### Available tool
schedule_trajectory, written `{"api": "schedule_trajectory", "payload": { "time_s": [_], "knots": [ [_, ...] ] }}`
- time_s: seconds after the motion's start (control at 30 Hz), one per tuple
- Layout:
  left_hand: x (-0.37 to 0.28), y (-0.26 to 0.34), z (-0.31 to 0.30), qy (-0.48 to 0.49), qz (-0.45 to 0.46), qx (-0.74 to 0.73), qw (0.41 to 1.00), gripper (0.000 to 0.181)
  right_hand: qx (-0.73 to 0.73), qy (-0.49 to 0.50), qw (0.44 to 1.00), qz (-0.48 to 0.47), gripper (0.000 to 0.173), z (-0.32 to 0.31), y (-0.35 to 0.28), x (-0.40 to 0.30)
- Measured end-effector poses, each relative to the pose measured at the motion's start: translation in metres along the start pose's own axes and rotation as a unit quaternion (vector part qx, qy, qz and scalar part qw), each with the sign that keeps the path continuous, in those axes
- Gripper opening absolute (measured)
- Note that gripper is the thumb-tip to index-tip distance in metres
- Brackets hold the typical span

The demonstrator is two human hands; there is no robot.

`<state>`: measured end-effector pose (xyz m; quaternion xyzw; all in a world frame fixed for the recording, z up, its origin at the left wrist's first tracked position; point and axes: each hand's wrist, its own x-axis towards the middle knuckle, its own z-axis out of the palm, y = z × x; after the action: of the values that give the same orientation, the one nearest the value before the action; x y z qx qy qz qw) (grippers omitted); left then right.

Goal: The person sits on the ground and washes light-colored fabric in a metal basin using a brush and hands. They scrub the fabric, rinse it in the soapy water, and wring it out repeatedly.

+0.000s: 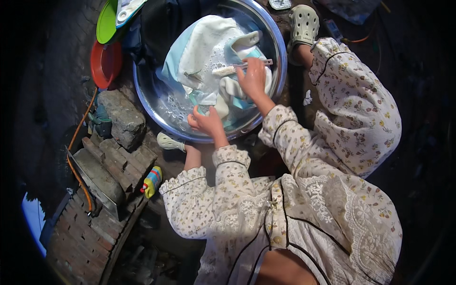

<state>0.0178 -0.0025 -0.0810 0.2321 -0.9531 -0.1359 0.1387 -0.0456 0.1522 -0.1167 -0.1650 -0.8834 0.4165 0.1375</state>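
Note:
A large metal basin [281, 71] holds soapy water and a wet white and light-blue garment [210, 46]. My right hand [253, 76] is closed around the handle of a scrubbing brush [225, 71], whose pale bristled head lies over the garment on the basin's right side. Near the basin's lower rim, my left hand [206, 121] has its fingers at a light-blue strip and a whitish fold of the cloth; whether they grip it cannot be told. Foam surrounds the cloth. Dark fabric [160, 32] lies at the basin's upper left.
Left of the basin are a red plastic bowl [105, 65], a green one [106, 23] and a large stone [123, 117]. Stacked bricks [82, 235], a metal pan [96, 178], an orange hose [80, 133] and a yellow bottle [153, 182] lie lower left. My clog-clad feet flank the basin.

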Motion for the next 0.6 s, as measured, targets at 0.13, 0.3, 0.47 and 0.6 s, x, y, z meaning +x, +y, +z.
{"api": "schedule_trajectory", "payload": {
  "time_s": [0.13, 0.3, 0.47, 0.6],
  "knots": [
    [-0.018, 0.045, 0.019, -0.221, 0.058, -0.232, 0.945, 0.027, -0.199, -0.078, 0.977, -0.014, 0.030, -0.003, 0.042, 0.019],
    [-0.064, 0.066, 0.051, -0.333, 0.108, 0.013, 0.937, 0.036, -0.204, -0.260, 0.943, -0.035, 0.008, 0.000, 0.036, 0.009],
    [-0.056, 0.072, 0.052, -0.419, 0.058, 0.061, 0.904, 0.051, -0.057, -0.264, 0.955, 0.122, 0.022, -0.024, 0.019, 0.011],
    [-0.045, 0.028, 0.048, -0.502, 0.006, 0.064, 0.862, 0.058, 0.029, -0.278, 0.936, 0.213, 0.035, -0.022, 0.008, 0.011]
  ]
}}
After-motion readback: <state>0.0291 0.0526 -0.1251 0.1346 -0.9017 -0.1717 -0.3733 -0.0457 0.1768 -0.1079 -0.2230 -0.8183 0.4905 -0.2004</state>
